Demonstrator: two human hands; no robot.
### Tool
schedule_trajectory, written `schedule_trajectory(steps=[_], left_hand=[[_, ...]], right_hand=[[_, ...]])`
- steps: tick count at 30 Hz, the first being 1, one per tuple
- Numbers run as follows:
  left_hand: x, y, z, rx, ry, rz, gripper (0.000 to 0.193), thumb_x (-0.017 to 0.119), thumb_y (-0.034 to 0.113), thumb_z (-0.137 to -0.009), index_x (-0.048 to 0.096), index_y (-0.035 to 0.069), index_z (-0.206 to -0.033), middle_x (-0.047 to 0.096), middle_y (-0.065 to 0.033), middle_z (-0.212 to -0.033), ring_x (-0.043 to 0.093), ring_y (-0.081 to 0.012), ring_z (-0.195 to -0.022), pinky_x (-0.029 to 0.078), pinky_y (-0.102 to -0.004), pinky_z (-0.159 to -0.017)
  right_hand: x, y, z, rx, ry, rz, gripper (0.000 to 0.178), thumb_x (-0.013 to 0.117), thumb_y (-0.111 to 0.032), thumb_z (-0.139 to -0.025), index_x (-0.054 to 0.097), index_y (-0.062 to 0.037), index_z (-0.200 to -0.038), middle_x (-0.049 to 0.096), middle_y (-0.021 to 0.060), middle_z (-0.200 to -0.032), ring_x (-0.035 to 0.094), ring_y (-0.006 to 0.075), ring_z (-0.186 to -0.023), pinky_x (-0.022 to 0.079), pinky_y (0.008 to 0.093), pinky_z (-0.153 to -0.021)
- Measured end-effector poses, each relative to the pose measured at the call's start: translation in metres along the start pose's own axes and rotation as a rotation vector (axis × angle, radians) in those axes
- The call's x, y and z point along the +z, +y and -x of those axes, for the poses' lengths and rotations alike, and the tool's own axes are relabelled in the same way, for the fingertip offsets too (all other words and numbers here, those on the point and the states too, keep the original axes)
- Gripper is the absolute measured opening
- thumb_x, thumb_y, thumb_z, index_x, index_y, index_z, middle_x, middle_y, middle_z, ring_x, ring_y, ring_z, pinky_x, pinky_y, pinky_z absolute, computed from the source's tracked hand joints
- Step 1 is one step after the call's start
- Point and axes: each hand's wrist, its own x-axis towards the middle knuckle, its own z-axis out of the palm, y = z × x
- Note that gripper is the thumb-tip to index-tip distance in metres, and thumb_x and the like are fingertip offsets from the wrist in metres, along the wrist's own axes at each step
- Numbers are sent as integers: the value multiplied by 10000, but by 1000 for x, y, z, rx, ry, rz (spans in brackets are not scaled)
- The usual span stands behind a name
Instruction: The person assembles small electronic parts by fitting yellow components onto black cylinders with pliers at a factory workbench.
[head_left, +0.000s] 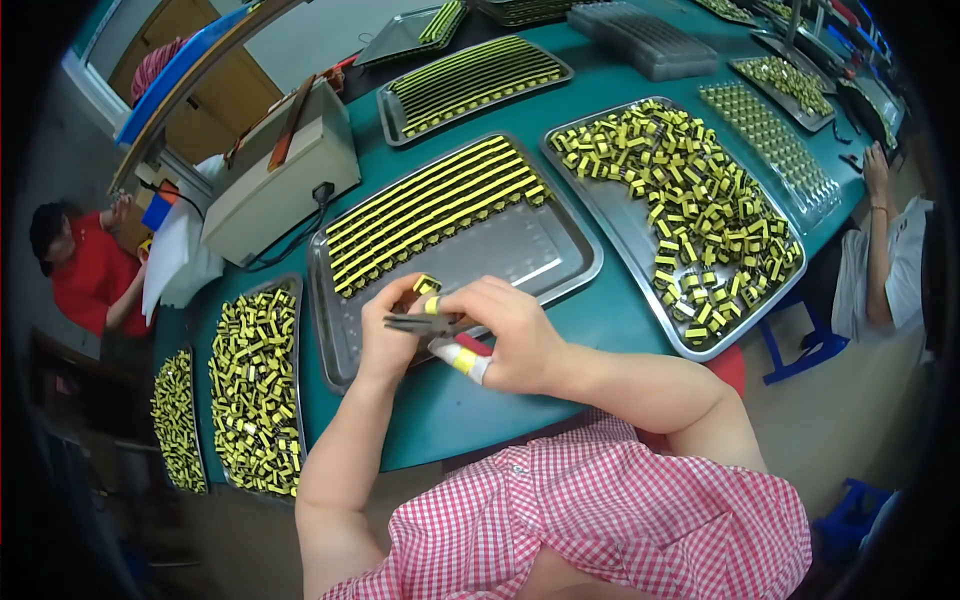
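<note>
Both of my hands meet over the near edge of a metal tray (455,255) lined with neat rows of small yellow-and-black parts (430,205). Pinched in the fingertips of my left hand (385,335) is one such yellow-and-black part (426,284). My right hand (515,335) grips pliers (420,324), whose metal jaws point left across my left fingers. White and yellow wrapping and a bit of red show on the handle area. The held part sits just above the jaws; whether they touch it I cannot tell.
Loose yellow-and-black parts fill a tray (705,352) at right and another tray (298,365) at left. Behind stand a tray of rows (388,125), a beige machine (285,190) with a cable, and clear plastic trays (650,45). People sit at left (95,270) and right (880,270).
</note>
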Motion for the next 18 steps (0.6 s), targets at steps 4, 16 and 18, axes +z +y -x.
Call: schedule_trajectory(steps=[4, 16, 18], left_hand=[[29, 12, -35, 161, -11, -385, 277, 699, 131, -711, 562, 8, -919, 617, -83, -741, 597, -151, -646, 489, -273, -621], [107, 18, -89, 427, -151, -909, 208, 671, 113, -706, 590, 24, -877, 602, -138, -877, 559, -329, -850, 455, -407, -731], [112, 14, -93, 468, -136, -947, 205, 677, 114, -701, 586, 29, -864, 599, -125, -843, 564, -313, -811, 455, -396, -705]], right_hand=[[-4, -6, 3, -69, 37, -27, 354, 726, -57, -595, 572, -22, -913, 591, 100, -827, 562, 264, -725, 457, 343, -653], [-12, -3, -2, -136, 186, -45, 345, 726, -70, -586, 585, -21, -897, 574, 102, -789, 561, 278, -721, 473, 357, -649], [-12, -2, -2, -135, 203, -43, 341, 727, -73, -584, 585, -20, -890, 573, 101, -788, 560, 276, -724, 473, 355, -651]])
